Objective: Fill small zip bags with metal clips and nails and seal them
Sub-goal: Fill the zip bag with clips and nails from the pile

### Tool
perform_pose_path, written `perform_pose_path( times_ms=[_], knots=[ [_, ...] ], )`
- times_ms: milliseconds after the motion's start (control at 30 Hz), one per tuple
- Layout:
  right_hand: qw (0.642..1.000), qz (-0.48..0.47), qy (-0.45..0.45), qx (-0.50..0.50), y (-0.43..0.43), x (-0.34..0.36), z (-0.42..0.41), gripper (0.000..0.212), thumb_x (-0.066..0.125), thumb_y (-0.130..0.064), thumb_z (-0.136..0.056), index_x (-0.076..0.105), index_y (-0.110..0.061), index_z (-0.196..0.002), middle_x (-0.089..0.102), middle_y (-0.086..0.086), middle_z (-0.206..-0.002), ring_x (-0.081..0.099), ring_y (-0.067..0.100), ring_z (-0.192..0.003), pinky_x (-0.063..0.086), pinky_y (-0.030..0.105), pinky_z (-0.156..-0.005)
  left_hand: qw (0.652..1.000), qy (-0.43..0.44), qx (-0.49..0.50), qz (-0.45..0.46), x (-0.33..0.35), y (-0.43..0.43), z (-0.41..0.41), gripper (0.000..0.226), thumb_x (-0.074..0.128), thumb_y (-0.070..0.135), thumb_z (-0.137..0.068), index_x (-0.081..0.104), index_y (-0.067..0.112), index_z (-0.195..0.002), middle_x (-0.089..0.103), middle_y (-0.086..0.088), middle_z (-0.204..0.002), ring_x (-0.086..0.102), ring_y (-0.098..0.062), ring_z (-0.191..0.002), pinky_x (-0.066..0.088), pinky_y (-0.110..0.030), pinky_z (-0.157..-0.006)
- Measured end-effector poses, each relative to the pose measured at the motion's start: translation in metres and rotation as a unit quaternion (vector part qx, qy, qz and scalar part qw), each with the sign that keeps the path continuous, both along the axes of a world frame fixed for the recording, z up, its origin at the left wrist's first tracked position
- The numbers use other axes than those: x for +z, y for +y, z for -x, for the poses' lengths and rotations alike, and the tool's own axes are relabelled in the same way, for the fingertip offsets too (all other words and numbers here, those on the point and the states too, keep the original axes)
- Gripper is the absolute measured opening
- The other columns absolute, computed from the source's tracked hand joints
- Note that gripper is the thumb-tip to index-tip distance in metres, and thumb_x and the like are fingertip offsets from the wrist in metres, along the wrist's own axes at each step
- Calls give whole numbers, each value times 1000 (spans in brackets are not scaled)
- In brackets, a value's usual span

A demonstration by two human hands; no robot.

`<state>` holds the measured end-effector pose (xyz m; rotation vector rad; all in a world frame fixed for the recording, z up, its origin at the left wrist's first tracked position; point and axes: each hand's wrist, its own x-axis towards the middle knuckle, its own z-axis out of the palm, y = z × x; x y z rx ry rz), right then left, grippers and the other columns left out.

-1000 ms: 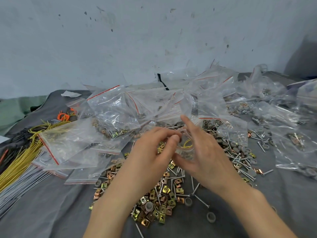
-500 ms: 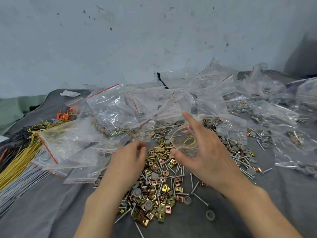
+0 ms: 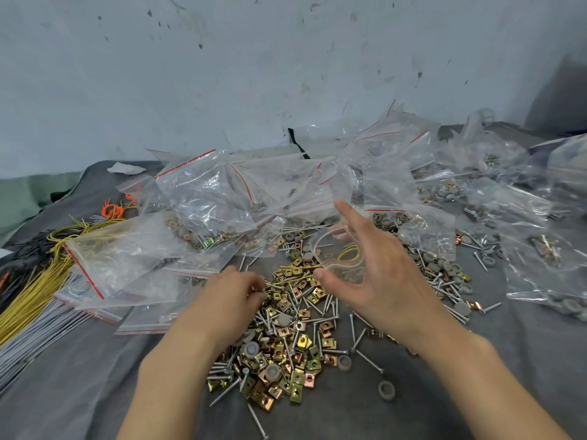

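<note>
Yellow wires (image 3: 31,295) and grey wires (image 3: 31,341) lie on the grey cloth (image 3: 79,395) at left.

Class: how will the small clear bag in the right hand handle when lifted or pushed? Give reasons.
Probably floppy: the small clear bag creases and bulges between the thumb and fingers of the right hand. Likely light, since little but a yellow wire loop shows inside. Its glossy film may slip from a loose hold.
</note>
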<state>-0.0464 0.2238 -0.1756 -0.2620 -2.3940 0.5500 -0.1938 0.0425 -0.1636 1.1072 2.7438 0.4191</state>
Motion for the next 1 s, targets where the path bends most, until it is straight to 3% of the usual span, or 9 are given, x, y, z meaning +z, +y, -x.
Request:
perform_pose_path(
  times_ms=[100, 233, 333, 433, 600, 700, 867, 1000],
  knots=[
    [1000, -7, -6, 0, -1, -1, -1, 88, 53, -67, -87, 3, -43, -155, 46, -24, -124, 27, -17, -113, 27, 27, -107, 1000, 13, -5, 11, -4, 0, -3, 16, 52, 36, -100, 65, 34, -110, 54, 4, -104, 52, -22, -108, 47, -39, -93],
    [1000, -12, -11, 8, -3, 0, -1, 85, 53, -63, -88, 6, -41, -155, 50, -19, -130, 30, -16, -114, 21, 21, -106, 999, 14, -1, -44, -4, 0, -2, 7, 54, 38, -97, 54, 31, -97, 57, 10, -101, 55, -15, -99, 50, -38, -89],
    [1000, -18, -19, 14, -4, 0, 0, 86, 56, -58, -88, 6, -40, -155, 51, -17, -132, 31, -15, -115, 18, 18, -107, 993, 22, 4, -119, -2, 2, -4, 10, 58, 32, -95, 50, 31, -89, 62, 12, -87, 60, -12, -80, 54, -36, -74],
    [999, -27, -24, 19, -4, 0, 0, 86, 57, -54, -88, 7, -39, -155, 51, -16, -130, 28, -16, -113, 15, 11, -101, 977, -4, 7, -211, 1, 6, -8, 12, 61, 29, -92, 50, 32, -87, 62, 12, -79, 62, -11, -73, 55, -32, -60],
    [999, -31, -28, 30, -5, 1, 0, 82, 54, -53, -87, 13, -34, -156, 53, -11, -129, 46, 3, -120, 29, 24, -105, 931, -80, -35, -353, 15, 18, -20, 6, 66, 29, -89, 61, 33, -91, 66, 13, -80, 62, -8, -73, 50, -24, -66],
    [999, -30, -17, 28, -5, 1, 0, 81, 58, -50, -89, 17, -32, -156, 54, -11, -129, 46, 3, -120, 32, 26, -102, 907, -127, -66, -395, 23, 27, -32, 6, 66, 27, -91, 66, 33, -94, 70, 14, -87, 65, -7, -80, 53, -23, -72],
    [999, -17, -10, 28, -7, 0, 0, 80, 55, -53, -88, 20, -31, -156, 52, -13, -128, 40, -6, -117, 33, 27, -104, 914, -98, -88, -385, 26, 35, -43, 11, 64, 28, -94, 69, 33, -103, 69, 22, -90, 63, 4, -85, 45, -9, -73],
    [999, -4, -23, 28, -6, 1, -1, 82, 54, -60, -88, 20, -30, -155, 53, -11, -130, 47, 3, -121, 37, 33, -109, 921, -58, -101, -372, 28, 38, -48, 16, 64, 25, -94, 69, 34, -106, 67, 22, -91, 61, 6, -88, 41, -5, -74]
  ],
)
